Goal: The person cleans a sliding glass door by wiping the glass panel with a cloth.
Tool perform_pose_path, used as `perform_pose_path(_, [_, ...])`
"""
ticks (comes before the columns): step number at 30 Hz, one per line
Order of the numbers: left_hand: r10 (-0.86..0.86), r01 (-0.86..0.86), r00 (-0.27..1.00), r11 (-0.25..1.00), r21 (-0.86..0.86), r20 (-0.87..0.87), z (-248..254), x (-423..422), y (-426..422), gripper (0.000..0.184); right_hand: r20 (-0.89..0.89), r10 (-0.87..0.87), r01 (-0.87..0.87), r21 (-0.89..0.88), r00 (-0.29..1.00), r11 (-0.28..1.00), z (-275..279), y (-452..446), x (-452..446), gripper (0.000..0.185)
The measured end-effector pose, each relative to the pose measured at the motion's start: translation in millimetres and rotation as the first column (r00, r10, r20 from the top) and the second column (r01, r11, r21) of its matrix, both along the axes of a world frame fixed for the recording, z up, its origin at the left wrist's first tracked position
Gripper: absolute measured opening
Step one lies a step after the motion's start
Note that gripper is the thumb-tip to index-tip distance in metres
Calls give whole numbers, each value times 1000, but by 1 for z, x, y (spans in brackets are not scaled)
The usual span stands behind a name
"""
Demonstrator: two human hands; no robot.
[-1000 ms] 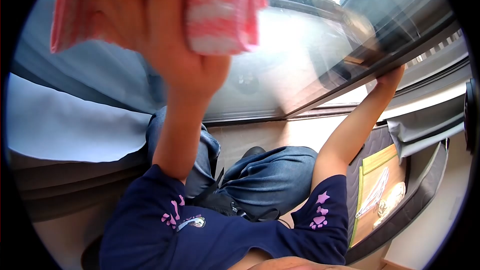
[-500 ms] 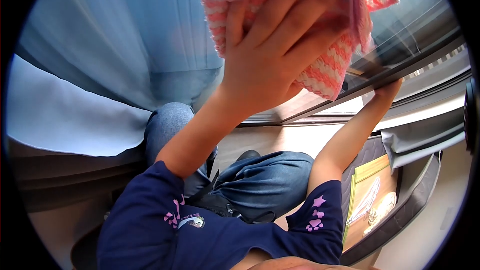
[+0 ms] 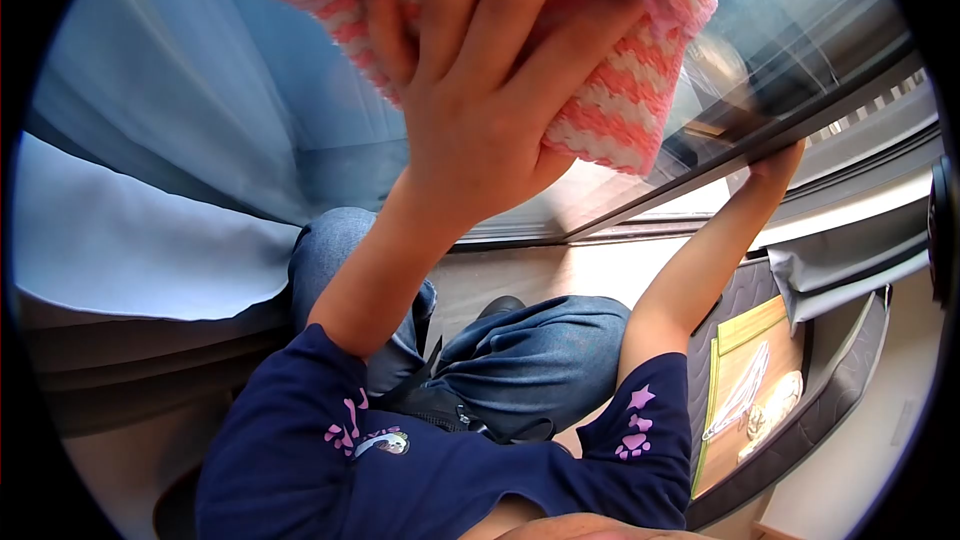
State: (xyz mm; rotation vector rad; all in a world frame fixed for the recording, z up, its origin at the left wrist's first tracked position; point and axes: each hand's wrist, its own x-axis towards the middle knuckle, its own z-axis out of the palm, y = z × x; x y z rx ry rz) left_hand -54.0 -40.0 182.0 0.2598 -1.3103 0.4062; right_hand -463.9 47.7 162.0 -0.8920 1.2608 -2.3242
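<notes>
My left hand (image 3: 480,110) is raised at the top middle, its back toward me. The fingers are spread over a folded pink-and-white striped cloth (image 3: 620,105), holding it up against the glass pane (image 3: 790,30). The cloth's top edge runs out of view. To the right, my right hand (image 3: 778,158) rests at the dark frame (image 3: 690,180) along the glass. Its fingers are hidden at the frame, so their grip does not show.
Pale blue curtains (image 3: 160,230) hang on the left. At lower right is a grey quilted bin (image 3: 835,390) with a wooden board (image 3: 750,325), white cord and a beige bundle in it. My jeans-clad legs (image 3: 540,350) are bent below the glass.
My left hand has moved up and to the left with the cloth. My right hand stays at the frame, nearly unmoved.
</notes>
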Motion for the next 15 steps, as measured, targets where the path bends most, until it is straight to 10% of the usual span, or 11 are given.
perform_pose_path(15, [69, -69, 997, 998, -3, 24, -17, -34, 2, 37, -58, 90, -92, -38, 994, 995, -4, -4, -16, 36])
